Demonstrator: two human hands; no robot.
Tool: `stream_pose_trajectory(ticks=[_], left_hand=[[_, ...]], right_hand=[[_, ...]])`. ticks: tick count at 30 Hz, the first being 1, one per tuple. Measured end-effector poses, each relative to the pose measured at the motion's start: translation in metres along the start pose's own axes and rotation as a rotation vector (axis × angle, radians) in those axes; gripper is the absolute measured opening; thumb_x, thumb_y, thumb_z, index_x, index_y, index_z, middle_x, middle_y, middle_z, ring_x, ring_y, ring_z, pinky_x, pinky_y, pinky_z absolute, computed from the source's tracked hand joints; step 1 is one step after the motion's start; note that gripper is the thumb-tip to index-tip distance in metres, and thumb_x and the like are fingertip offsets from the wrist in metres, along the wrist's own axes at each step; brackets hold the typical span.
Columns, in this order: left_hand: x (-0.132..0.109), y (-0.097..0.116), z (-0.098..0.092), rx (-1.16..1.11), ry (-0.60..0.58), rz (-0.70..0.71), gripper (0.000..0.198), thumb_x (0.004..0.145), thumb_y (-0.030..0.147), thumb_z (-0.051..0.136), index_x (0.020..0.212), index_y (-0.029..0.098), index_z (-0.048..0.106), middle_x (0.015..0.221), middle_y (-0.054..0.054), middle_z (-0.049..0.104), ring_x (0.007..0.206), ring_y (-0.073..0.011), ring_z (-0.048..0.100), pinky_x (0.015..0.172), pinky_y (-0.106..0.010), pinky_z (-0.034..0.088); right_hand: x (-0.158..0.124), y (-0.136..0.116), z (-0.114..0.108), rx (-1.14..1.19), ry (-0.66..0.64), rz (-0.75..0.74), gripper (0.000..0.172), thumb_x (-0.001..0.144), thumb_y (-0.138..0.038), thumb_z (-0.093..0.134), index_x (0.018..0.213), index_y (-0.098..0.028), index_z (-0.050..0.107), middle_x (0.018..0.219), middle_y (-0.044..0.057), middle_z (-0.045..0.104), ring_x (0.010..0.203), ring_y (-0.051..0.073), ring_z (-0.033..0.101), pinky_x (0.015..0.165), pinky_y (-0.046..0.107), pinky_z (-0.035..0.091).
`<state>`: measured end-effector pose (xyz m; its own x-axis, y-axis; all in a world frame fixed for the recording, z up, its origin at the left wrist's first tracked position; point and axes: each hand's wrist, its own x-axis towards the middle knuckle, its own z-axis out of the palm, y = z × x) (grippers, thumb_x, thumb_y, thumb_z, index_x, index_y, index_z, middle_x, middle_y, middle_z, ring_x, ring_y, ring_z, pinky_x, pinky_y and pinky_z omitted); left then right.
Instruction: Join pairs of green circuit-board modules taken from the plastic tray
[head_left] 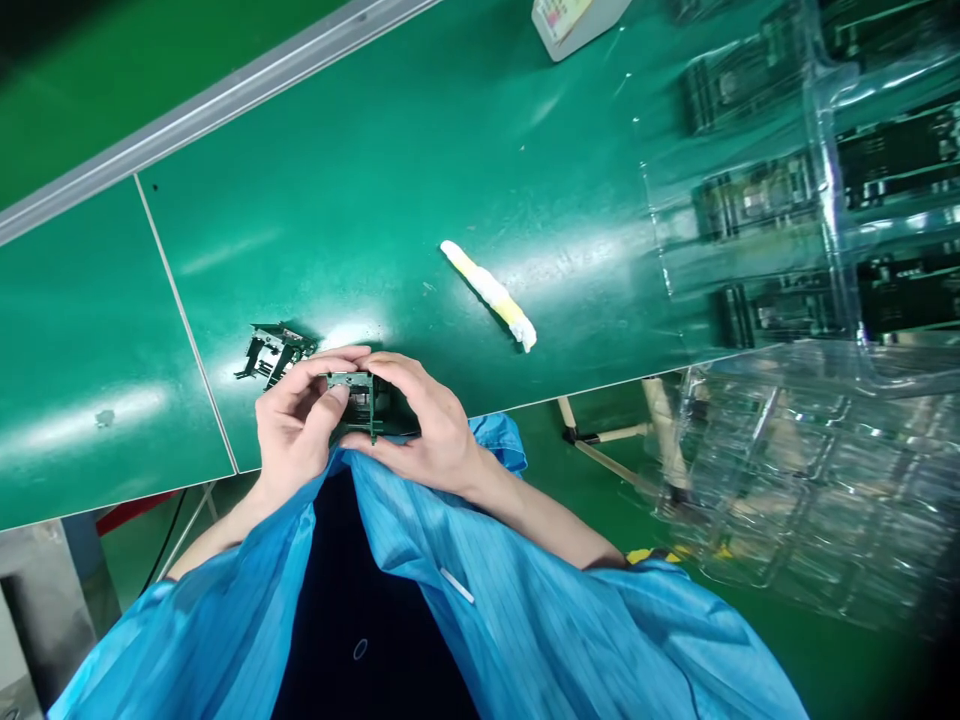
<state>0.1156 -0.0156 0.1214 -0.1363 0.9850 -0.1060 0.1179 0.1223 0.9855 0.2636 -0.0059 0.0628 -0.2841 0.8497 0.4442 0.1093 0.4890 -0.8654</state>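
Observation:
Both my hands hold one small dark circuit board assembly [361, 402] close to my body, at the near edge of the green table. My left hand [296, 425] grips its left side, the thumb lying on its face. Around its right side my right hand [427, 430] is curled, fingers along the far edge and thumb at the near one. Just beyond my left fingers, another dark circuit board assembly [276, 352] rests on the table. To the right and farther off lies a white and yellow stick-like thing [491, 293], perhaps wrapped; its kind I cannot make out.
Clear plastic trays [829, 200] with dark boards in their compartments stand at the right. Lower down, more clear trays [795, 490] sit below table height. A grey box-like thing [577, 30] is at the far edge of view. A metal rail [225, 95] runs along the table's back.

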Motion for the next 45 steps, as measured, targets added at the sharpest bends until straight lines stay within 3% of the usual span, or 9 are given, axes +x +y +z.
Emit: stream_pose_trajectory(ticks=[7, 14, 19, 22, 26, 33, 37, 41, 45], left_hand=[[-0.007, -0.004, -0.005, 0.156, 0.033, 0.181, 0.017, 0.088, 0.022, 0.066, 0.104, 0.022, 0.073, 0.113, -0.006, 0.076, 0.112, -0.023, 0.07, 0.101, -0.04, 0.055], [-0.001, -0.005, -0.077, 0.426, 0.393, 0.52, 0.016, 0.09, 0.025, 0.067, 0.105, 0.025, 0.072, 0.089, 0.0, 0.073, 0.086, -0.02, 0.071, 0.083, -0.041, 0.06], [0.021, -0.016, -0.113, 0.798, 0.136, 0.545, 0.051, 0.086, 0.041, 0.071, 0.134, 0.027, 0.059, 0.134, -0.01, 0.063, 0.127, -0.0301, 0.059, 0.107, -0.05, 0.05], [0.022, -0.025, -0.109, 0.977, -0.001, 0.501, 0.056, 0.088, 0.039, 0.07, 0.139, 0.023, 0.054, 0.126, -0.012, 0.067, 0.114, -0.0271, 0.066, 0.096, -0.042, 0.055], [0.005, -0.032, -0.086, 1.025, 0.109, 0.477, 0.064, 0.086, 0.046, 0.073, 0.141, 0.018, 0.054, 0.095, -0.007, 0.07, 0.075, -0.0185, 0.065, 0.07, -0.032, 0.054], [0.006, -0.031, -0.073, 0.665, 0.061, 0.436, 0.052, 0.09, 0.037, 0.065, 0.14, 0.027, 0.056, 0.14, -0.011, 0.06, 0.133, -0.0296, 0.055, 0.112, -0.049, 0.046], [0.027, -0.047, -0.079, 0.146, -0.136, 0.246, 0.048, 0.086, 0.038, 0.068, 0.132, 0.028, 0.063, 0.128, -0.008, 0.069, 0.128, -0.0283, 0.061, 0.11, -0.047, 0.049], [0.036, -0.055, -0.066, -0.082, -0.012, 0.19, 0.026, 0.079, 0.034, 0.074, 0.103, 0.025, 0.075, 0.088, -0.003, 0.074, 0.1, -0.0229, 0.07, 0.095, -0.04, 0.055], [0.029, -0.052, -0.044, -0.081, 0.135, 0.148, 0.011, 0.081, 0.029, 0.073, 0.09, 0.024, 0.074, 0.087, -0.002, 0.072, 0.092, -0.0192, 0.069, 0.092, -0.037, 0.054]], right_hand=[[0.001, 0.004, -0.007, -0.016, -0.082, -0.009, 0.061, 0.089, -0.049, 0.072, 0.134, -0.016, 0.049, 0.128, 0.019, 0.068, 0.123, 0.028, 0.065, 0.104, 0.045, 0.058], [-0.003, 0.017, -0.007, -0.227, -0.06, 0.06, 0.059, 0.091, -0.043, 0.071, 0.138, -0.016, 0.048, 0.127, 0.02, 0.068, 0.12, 0.032, 0.067, 0.1, 0.05, 0.059], [-0.001, 0.018, -0.001, -0.26, -0.061, 0.093, 0.058, 0.091, -0.044, 0.071, 0.138, -0.018, 0.049, 0.128, 0.018, 0.068, 0.119, 0.033, 0.067, 0.099, 0.051, 0.06], [0.0, 0.017, -0.001, -0.282, -0.071, 0.108, 0.058, 0.091, -0.045, 0.07, 0.138, -0.018, 0.049, 0.128, 0.018, 0.068, 0.12, 0.033, 0.067, 0.1, 0.05, 0.06], [-0.001, 0.015, -0.004, -0.307, -0.07, 0.109, 0.06, 0.092, -0.048, 0.068, 0.141, -0.019, 0.047, 0.129, 0.018, 0.068, 0.12, 0.033, 0.067, 0.099, 0.052, 0.06], [-0.002, 0.017, -0.006, -0.288, -0.07, 0.11, 0.063, 0.091, -0.047, 0.07, 0.142, -0.018, 0.047, 0.131, 0.017, 0.067, 0.122, 0.032, 0.066, 0.101, 0.051, 0.059], [-0.001, 0.018, -0.006, -0.304, -0.081, 0.117, 0.061, 0.091, -0.048, 0.068, 0.141, -0.019, 0.047, 0.13, 0.016, 0.068, 0.12, 0.033, 0.066, 0.1, 0.052, 0.059], [-0.001, 0.018, -0.007, -0.296, -0.087, 0.119, 0.063, 0.091, -0.048, 0.069, 0.142, -0.019, 0.046, 0.13, 0.017, 0.068, 0.121, 0.033, 0.066, 0.1, 0.052, 0.058], [-0.002, 0.018, -0.007, -0.294, -0.105, 0.141, 0.067, 0.091, -0.049, 0.068, 0.146, -0.019, 0.043, 0.132, 0.017, 0.067, 0.121, 0.034, 0.065, 0.102, 0.054, 0.057]])
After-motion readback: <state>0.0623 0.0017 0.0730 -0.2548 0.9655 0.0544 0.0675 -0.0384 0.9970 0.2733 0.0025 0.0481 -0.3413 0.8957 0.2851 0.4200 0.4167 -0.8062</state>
